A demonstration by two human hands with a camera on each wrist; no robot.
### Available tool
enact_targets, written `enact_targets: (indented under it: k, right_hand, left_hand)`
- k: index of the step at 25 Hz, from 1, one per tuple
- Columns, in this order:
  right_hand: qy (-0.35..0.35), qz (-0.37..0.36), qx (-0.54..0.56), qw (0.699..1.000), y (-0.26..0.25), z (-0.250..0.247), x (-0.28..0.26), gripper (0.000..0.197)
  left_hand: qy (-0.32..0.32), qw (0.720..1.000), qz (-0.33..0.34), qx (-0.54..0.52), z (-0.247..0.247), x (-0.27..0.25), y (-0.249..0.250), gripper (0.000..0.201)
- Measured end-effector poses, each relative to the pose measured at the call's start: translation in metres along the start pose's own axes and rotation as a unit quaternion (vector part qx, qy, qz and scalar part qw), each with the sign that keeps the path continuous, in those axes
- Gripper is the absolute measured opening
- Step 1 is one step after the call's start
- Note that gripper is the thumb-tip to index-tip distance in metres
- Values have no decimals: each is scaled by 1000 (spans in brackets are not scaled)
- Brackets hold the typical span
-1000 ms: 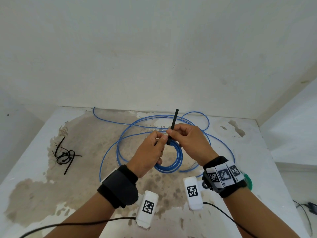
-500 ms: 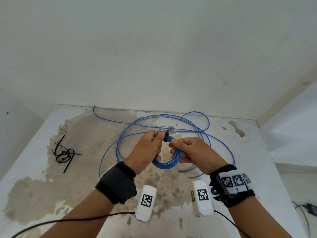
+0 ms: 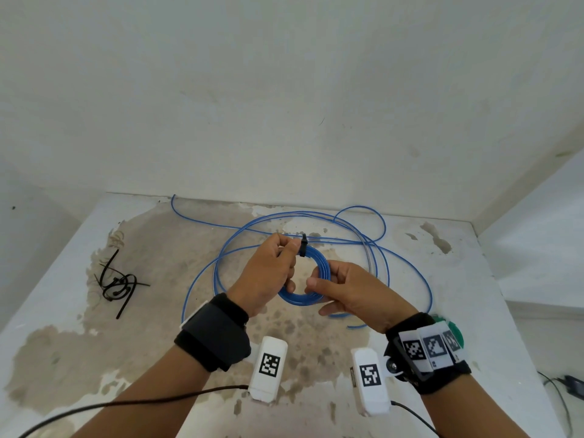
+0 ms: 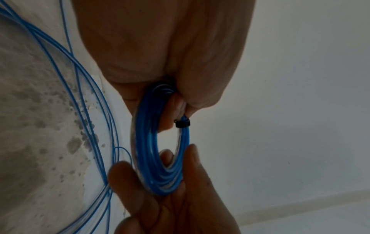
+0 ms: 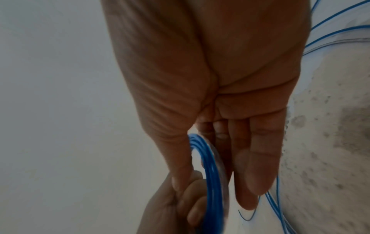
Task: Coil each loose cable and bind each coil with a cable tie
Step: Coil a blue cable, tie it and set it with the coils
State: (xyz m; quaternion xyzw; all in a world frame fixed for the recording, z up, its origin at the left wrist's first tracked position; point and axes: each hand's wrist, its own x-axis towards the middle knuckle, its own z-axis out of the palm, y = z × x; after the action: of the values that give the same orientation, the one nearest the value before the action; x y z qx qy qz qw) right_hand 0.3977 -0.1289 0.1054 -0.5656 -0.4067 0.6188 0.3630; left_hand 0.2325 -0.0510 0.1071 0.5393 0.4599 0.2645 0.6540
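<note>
A small blue cable coil (image 3: 301,300) hangs in the air between both hands. A black cable tie (image 3: 303,249) wraps its top; only a short stub shows. My left hand (image 3: 292,249) pinches the coil right beside the tie. My right hand (image 3: 320,279) pinches the coil's right side between thumb and fingers. In the left wrist view the tie's head (image 4: 182,124) sits on the coil (image 4: 158,158) just below my left fingertips. The right wrist view shows the coil (image 5: 210,171) between thumb and straight fingers (image 5: 254,166). More loose blue cable (image 3: 218,263) lies in wide loops on the table.
Several spare black cable ties (image 3: 118,281) lie in a tangle at the table's left. The stained white table (image 3: 94,358) ends at a wall behind and a wall on the right. A green object (image 3: 450,325) peeks out behind my right wrist.
A second ago my right hand held the tie's long tail upright above the coil. That tail no longer shows, and the right hand has slid down to the coil's right side.
</note>
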Motion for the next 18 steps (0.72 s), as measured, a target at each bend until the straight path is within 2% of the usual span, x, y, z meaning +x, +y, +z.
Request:
enact_targets:
  k: [4, 7, 13, 15, 18]
  right_hand:
    - [6, -12, 3, 1000, 2, 5, -1, 12]
    - [-10, 13, 34, 999, 3, 4, -1, 13]
    - [-12, 23, 45, 999, 5, 8, -2, 34]
    - [21, 8, 37, 999, -1, 7, -1, 43]
    - [92, 11, 11, 996, -13, 2, 9, 42]
  left_hand:
    - [-13, 999, -6, -30, -2, 0, 1, 23]
    - [-9, 999, -11, -44, -4, -3, 3, 21]
    - [-15, 999, -19, -40, -5, -5, 6, 19]
    - [-15, 999, -17, -29, -4, -6, 5, 20]
    - [-30, 999, -14, 4, -2, -8, 1, 21]
